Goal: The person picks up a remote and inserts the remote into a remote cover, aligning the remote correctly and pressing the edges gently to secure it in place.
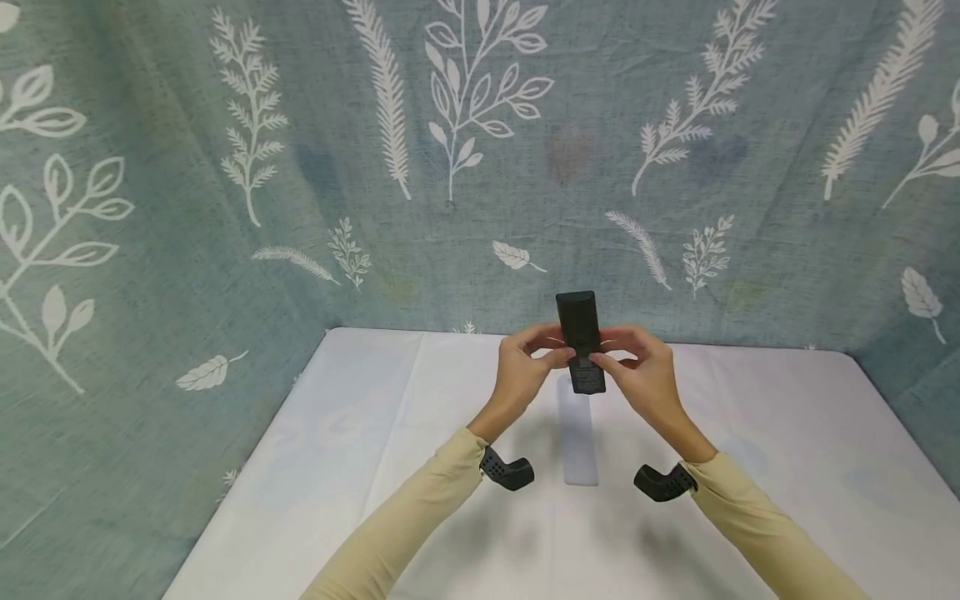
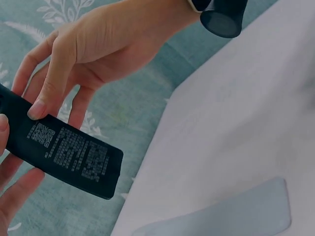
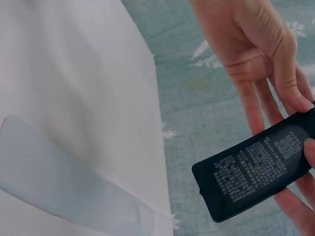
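A black remote control [image 1: 579, 321] is held up over the table, its back with small printed text and a square code facing the cameras. My left hand [image 1: 521, 364] pinches one long edge, thumb on the back and fingers behind, as the left wrist view shows too. From the other side my right hand [image 1: 643, 367] pinches the opposite edge the same way, its thumb [image 3: 294, 98] near the code. Below the remote, a long pale bluish translucent sleeve [image 1: 577, 442] with rounded corners lies flat on the table.
The white-covered table [image 1: 330, 467] has rounded far corners. Behind it and along the sides hangs a blue-green curtain [image 1: 315, 167] with white leaf prints. Each wrist wears a dark camera mount [image 1: 510, 471], and light sleeves cover the forearms.
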`<state>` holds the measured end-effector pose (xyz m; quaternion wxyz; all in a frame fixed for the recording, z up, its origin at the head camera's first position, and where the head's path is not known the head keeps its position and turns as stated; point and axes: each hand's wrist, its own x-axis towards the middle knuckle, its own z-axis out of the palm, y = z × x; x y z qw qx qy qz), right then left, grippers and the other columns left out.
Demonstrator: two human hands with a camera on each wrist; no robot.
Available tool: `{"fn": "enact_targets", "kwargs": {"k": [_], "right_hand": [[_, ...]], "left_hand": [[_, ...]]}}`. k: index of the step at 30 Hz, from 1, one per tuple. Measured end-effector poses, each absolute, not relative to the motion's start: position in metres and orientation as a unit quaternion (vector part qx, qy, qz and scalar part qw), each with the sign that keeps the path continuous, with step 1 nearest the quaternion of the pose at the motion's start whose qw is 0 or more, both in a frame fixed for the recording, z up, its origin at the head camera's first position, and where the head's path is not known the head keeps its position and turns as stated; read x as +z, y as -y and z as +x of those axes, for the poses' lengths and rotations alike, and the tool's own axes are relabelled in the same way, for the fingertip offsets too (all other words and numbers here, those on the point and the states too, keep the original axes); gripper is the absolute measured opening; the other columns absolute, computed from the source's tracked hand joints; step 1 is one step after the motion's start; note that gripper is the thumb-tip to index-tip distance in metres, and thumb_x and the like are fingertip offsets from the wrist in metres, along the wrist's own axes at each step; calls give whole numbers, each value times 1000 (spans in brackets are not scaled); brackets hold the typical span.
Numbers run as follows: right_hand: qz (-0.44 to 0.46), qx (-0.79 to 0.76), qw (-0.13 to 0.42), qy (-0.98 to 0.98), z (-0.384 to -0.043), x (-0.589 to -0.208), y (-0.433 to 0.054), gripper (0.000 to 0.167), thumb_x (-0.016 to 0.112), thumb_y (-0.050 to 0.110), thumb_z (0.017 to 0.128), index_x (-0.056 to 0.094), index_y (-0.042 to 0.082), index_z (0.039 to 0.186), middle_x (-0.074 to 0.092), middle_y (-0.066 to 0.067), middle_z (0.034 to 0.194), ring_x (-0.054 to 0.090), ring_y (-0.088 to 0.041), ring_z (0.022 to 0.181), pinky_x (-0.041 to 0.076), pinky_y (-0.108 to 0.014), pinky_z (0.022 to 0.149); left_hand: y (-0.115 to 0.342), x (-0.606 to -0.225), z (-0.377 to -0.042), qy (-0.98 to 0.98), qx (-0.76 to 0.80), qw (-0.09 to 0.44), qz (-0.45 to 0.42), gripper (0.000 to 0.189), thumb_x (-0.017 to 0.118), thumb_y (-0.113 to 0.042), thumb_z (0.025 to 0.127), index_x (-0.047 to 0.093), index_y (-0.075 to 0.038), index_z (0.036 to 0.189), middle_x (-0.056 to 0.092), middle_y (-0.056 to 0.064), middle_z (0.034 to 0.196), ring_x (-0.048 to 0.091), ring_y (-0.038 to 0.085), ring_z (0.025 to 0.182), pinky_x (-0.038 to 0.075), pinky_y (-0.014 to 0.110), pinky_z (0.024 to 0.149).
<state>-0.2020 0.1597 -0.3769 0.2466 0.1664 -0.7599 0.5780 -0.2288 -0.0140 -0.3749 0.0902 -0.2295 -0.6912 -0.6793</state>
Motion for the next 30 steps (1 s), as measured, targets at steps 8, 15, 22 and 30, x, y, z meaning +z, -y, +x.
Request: {"fn": "enact_targets", "kwargs": {"k": [8,15,22,30], "right_hand": [[183,555,265,767,-209,-382,-158,38,71,-14,75,59,-8,110,64,-21,104,64,-39,81,54,-22,57],[189,550,286,762,-218,-391,-158,37,72,-14,75,61,-8,109,64,-22,104,64,-39,78,52,-18,55],[174,559,281,761,-227,-399,-155,35,72,-13,75,62,-8,109,65,-22,104,64,-39,77,52,-18,54],[153,552,282,770,-232,-402,-154,35,72,-13,75,62,-9,109,64,-25,103,64,-40,77,51,-18,54]], "left_hand": [[9,-387,-240,676,-702,88,-208,40,71,8,79,63,3,117,64,20,100,65,34,87,58,38,67],[3,-392,-246,685,-697,97,-190,47,70,14,76,60,5,121,62,25,102,64,40,89,58,36,70],[1,-397,-250,697,-687,110,-171,47,69,13,77,59,6,122,63,25,102,64,40,88,58,33,68],[-4,-405,-259,710,-678,108,-158,49,68,16,77,58,5,124,63,24,103,64,38,90,57,28,69]]}}
